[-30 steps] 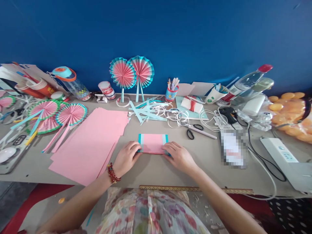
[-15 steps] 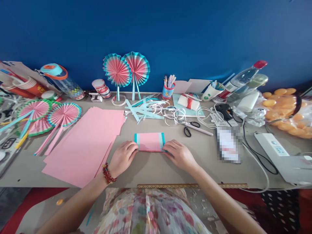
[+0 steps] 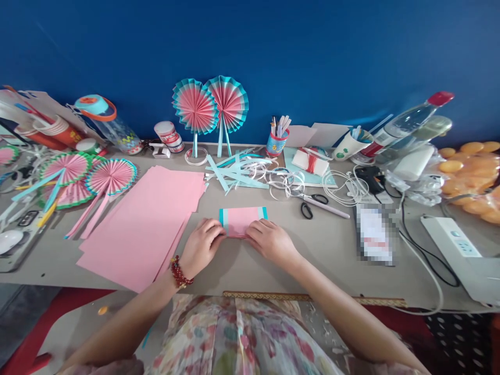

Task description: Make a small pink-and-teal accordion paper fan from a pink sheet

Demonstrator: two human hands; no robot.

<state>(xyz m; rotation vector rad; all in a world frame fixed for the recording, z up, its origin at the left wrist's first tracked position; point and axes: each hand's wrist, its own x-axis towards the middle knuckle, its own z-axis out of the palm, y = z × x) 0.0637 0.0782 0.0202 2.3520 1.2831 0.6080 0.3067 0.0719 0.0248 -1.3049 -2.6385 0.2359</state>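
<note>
Right hand (image 3: pixel 271 244) has slid inward along the near edge of the folded paper (image 3: pixel 239 217), from its right end toward the middle, leaving the right-end bands uncovered; left hand (image 3: pixel 203 242) stays at the left end. Going by size: blue wall (image 3: pixel 250 41) fills the top of the frame. Grey worktop (image 3: pixel 312 268) runs across the middle. Stack of pink sheets (image 3: pixel 148 224), spread unevenly, left of center. Two pleated fans (image 3: pixel 195 107) upright by the wall, upper center, overlapping; flat-lying fans (image 3: pixel 111 177) at left. Loose pile of paper strips (image 3: pixel 238 172), mostly pale blue and white, above center. Folded paper is flat on the worktop at frame center, pink, with pale and teal bands at both ends. Fingers held together on both hands: left pinches the near left corner, right pinches the near edge right of its middle, thumbs partly hidden. Scissors (image 3: pixel 314 201), black handles, right of the paper, apart from it. Red bead bracelet (image 3: pixel 179 273) on left wrist.
</note>
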